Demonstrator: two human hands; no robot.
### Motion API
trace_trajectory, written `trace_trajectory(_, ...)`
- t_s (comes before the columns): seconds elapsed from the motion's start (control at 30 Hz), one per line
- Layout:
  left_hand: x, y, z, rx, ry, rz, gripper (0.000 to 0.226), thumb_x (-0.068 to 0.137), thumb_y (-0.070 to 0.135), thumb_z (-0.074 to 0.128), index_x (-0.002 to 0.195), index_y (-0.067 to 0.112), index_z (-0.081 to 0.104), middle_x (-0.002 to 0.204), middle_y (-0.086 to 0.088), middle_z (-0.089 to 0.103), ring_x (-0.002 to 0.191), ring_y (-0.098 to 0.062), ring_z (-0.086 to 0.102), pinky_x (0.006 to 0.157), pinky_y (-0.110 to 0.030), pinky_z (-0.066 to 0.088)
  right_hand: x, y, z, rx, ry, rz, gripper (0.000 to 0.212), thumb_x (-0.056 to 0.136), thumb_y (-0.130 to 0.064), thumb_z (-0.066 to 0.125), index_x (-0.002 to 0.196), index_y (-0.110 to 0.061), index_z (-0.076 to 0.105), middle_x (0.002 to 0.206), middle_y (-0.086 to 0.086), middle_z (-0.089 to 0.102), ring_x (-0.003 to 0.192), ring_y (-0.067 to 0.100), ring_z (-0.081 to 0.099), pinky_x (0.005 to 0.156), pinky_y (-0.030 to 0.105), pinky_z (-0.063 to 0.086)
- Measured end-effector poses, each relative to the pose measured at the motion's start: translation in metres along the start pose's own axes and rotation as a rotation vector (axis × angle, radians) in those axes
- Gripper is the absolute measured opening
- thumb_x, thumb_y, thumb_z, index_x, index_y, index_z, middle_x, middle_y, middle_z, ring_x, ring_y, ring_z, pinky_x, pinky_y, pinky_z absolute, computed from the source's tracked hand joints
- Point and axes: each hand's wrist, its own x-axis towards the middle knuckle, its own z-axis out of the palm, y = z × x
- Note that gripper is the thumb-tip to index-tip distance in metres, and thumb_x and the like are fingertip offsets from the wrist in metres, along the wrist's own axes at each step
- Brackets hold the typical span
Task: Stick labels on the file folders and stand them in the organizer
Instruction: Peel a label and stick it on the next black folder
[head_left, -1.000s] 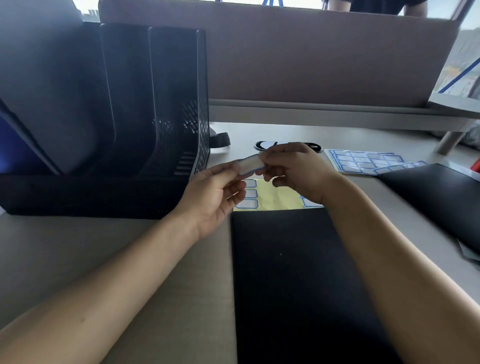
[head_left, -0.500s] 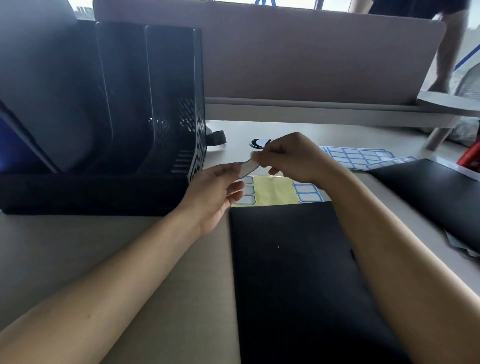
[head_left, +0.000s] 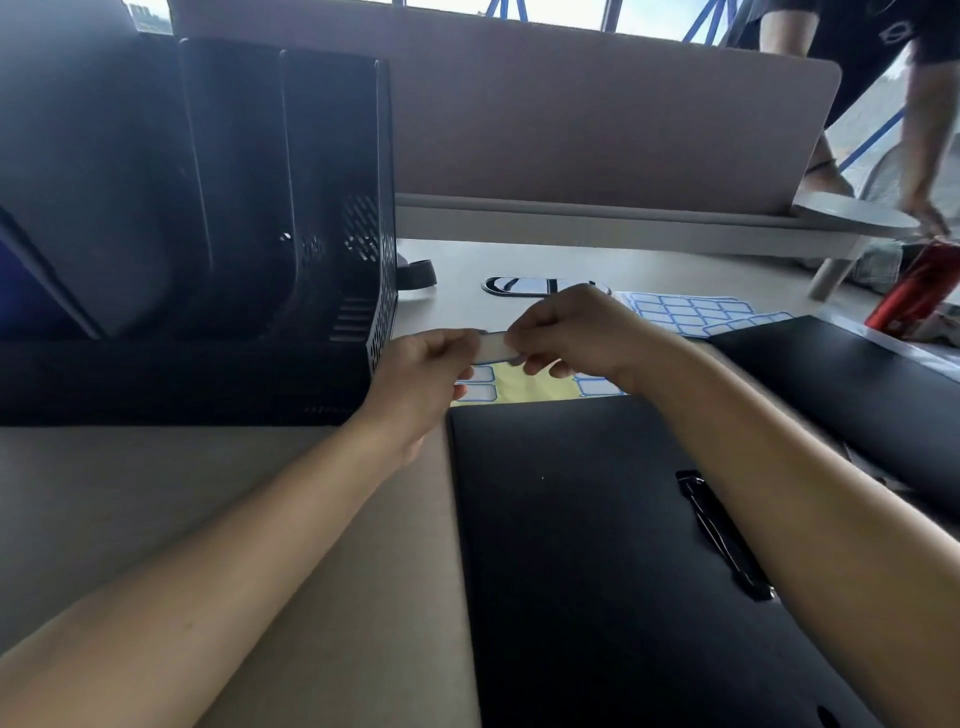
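now level, label (head_left: 492, 347) runs left-right, pinched between left hand (head_left: 422, 375) and right hand (head_left: 574, 332).

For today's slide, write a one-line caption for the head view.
Both hands, left hand and right hand, hold a blue-bordered label above the black file folder, beside the black organizer.

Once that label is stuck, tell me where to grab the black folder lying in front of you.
Take the black folder by its left long edge, coming from the bare desk side with the left hand. It lies flat; that edge is clear, while the right forearm and a black clip cover the right side.
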Motion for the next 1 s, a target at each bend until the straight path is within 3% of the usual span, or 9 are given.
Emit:
trace_trajectory(0.2, 0.001, -0.009, 0.0, 0.112, -0.038, -0.036, 0.009, 0.094, 0.022, 0.065, 0.088, 0.025, 0.07, 0.081, 0.004, 0.065, 0.072, -0.008, 0.058, 0.068, -0.025, 0.048, -0.005, 0.027, 0.015, 0.363, -0.033, 0.114, 0.007, 0.091, -0.01, 0.068, 0.084, -0.009, 0.071, 0.072, 0.003, 0.071, 0.058, 0.01, 0.057, 0.055, 0.021, 0.045)
trace_trajectory(0.37, 0.004, -0.008, -0.005, 0.047, -0.101, -0.151, 0.005, 0.091, 0.019, 0.067, 0.094, 0.019, 0.071, 0.082, 0.003, 0.066, 0.073, -0.01, 0.058, 0.066, -0.023, 0.048, -0.007, 0.048, 0.023, 0.734, -0.139, 0.109, 0.019, 0.094, -0.008, 0.062, 0.078, -0.012, 0.073, 0.073, 0.004, 0.065, 0.062, 0.013, 0.054, 0.056, 0.026, 0.046)
trace_trajectory(0.53, 0.002, -0.002, -0.006, -0.136, -0.18, -0.29, 0.007, 0.089, 0.014, 0.067, 0.095, 0.014, 0.071, 0.065, 0.007, 0.064, 0.063, -0.008, 0.057, 0.059, -0.02, 0.05, -0.008, 0.058, 0.022, 0.764, -0.165, 0.093, 0.01, 0.093, -0.01, 0.063, 0.084, -0.01, 0.068, 0.069, 0.001, 0.063, 0.059, 0.011, 0.055, 0.054, 0.023, 0.048)
trace_trajectory(0.8, 0.001, -0.003, -0.017, 0.712, -0.108, -0.008, 0.015, 0.09, 0.024, 0.068, 0.104, 0.024, 0.067, 0.094, 0.004, 0.07, 0.085, -0.011, 0.063, 0.075, -0.025, 0.046, -0.009, 0.06, 0.031, 0.61, -0.08, 0.16, 0.004, 0.09, -0.009, 0.069, 0.088, -0.006, 0.068, 0.069, 0.005, 0.064, 0.055, 0.01, 0.056, 0.05, 0.02, 0.049)
trace_trajectory(0.87, -0.004, 0.001, -0.022, 0.928, -0.144, -0.016, 0.005, 0.09, 0.027, 0.066, 0.094, 0.029, 0.064, 0.091, 0.006, 0.068, 0.086, -0.013, 0.062, 0.081, -0.026, 0.046, -0.011, 0.06, 0.03, 0.616, -0.066, 0.169, 0.004, 0.09, -0.009, 0.07, 0.089, -0.005, 0.068, 0.071, 0.007, 0.065, 0.057, 0.012, 0.058, 0.051, 0.021, 0.05)
trace_trajectory(0.93, -0.008, 0.0, -0.023, 1.016, -0.171, -0.061, 0.009, 0.09, 0.026, 0.065, 0.096, 0.021, 0.071, 0.094, 0.001, 0.07, 0.092, -0.018, 0.064, 0.087, -0.029, 0.047, -0.014, 0.059, 0.03, 0.605, -0.057, 0.172, 0.004, 0.089, -0.008, 0.07, 0.089, -0.005, 0.068, 0.071, 0.009, 0.066, 0.058, 0.014, 0.059, 0.051, 0.022, 0.05)
trace_trajectory(1.0, -0.012, -0.001, -0.022, 1.0, -0.183, -0.095, 0.019, 0.09, 0.023, 0.065, 0.106, 0.019, 0.072, 0.097, 0.005, 0.07, 0.095, -0.014, 0.063, 0.087, -0.026, 0.047, -0.015, 0.058, 0.031, 0.575, -0.047, 0.162, 0.005, 0.089, -0.008, 0.07, 0.086, -0.006, 0.068, 0.067, 0.007, 0.065, 0.056, 0.014, 0.06, 0.048, 0.021, 0.048)
